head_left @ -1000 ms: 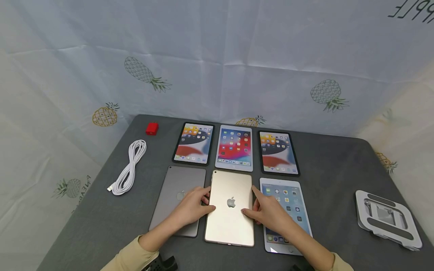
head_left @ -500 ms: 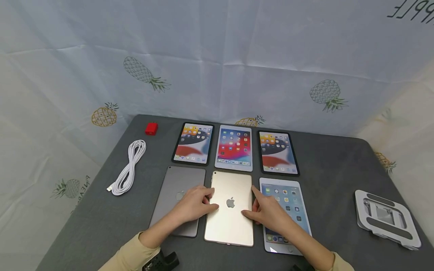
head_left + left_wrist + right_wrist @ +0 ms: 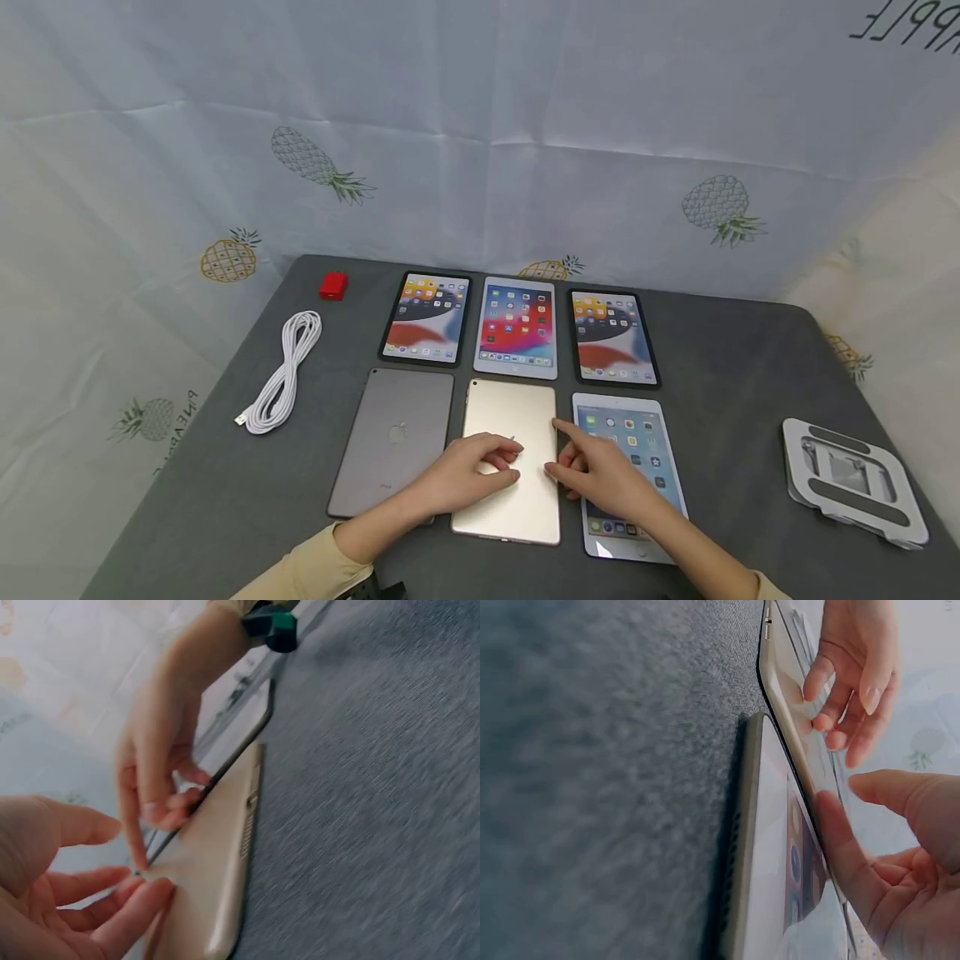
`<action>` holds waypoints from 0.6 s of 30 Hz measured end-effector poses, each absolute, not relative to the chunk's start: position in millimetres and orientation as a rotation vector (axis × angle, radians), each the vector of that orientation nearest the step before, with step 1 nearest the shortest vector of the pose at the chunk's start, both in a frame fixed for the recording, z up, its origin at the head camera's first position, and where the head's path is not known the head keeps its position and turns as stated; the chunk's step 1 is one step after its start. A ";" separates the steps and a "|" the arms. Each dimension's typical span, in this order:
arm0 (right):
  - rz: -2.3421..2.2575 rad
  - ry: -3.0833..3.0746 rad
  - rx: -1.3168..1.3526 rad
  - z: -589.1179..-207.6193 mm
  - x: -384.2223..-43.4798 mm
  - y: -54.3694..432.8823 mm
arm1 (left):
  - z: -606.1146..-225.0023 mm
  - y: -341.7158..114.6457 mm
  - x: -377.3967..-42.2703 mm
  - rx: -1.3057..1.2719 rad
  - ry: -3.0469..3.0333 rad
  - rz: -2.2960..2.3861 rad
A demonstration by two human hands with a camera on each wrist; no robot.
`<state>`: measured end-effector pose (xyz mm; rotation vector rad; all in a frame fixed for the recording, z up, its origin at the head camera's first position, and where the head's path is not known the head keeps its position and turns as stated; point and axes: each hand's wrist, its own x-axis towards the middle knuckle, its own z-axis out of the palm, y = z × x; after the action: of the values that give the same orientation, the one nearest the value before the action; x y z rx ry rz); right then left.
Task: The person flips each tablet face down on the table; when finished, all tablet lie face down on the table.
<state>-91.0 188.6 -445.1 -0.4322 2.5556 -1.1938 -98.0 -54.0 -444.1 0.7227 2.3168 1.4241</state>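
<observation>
A gold tablet (image 3: 513, 408) lies back side up at the front middle of the table. Over its lower half hovers my left hand (image 3: 465, 475), its fingers loosely bent with nothing between them; the right wrist view shows this left hand (image 3: 859, 667) raised off the surface. My right hand (image 3: 607, 475) is at the gold tablet's right edge, index fingertip right at the side, thumb apart from it in the right wrist view. Its palm is over a white tablet (image 3: 637, 437) lying screen up. A grey tablet (image 3: 397, 408) lies back side up on the left.
Behind stand out three screen-up tablets in a row: a black one (image 3: 426, 319), a white one (image 3: 516, 327) and another black one (image 3: 615, 340). At left are a coiled white cable (image 3: 281, 383) and a red charger (image 3: 333, 286). A folded white stand (image 3: 855, 483) lies right.
My left hand has let go of the gold tablet's left edge and moved right and nearer, over its back. My right hand has barely moved. The tablets stay in place.
</observation>
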 end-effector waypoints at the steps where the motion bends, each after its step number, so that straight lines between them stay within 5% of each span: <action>1: -1.206 2.558 -0.428 -444.6 -89.9 191.3 | -445.7 -51.5 -96.6 0.712 2.288 1.445; 18: -1.014 2.985 -0.333 -432.2 -68.6 260.2 | -446.4 -3.6 -80.4 0.401 1.693 1.735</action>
<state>-68.6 260.2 -432.2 -0.3335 2.9854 -1.0137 -80.4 -3.6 -446.4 0.4007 1.6932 1.7348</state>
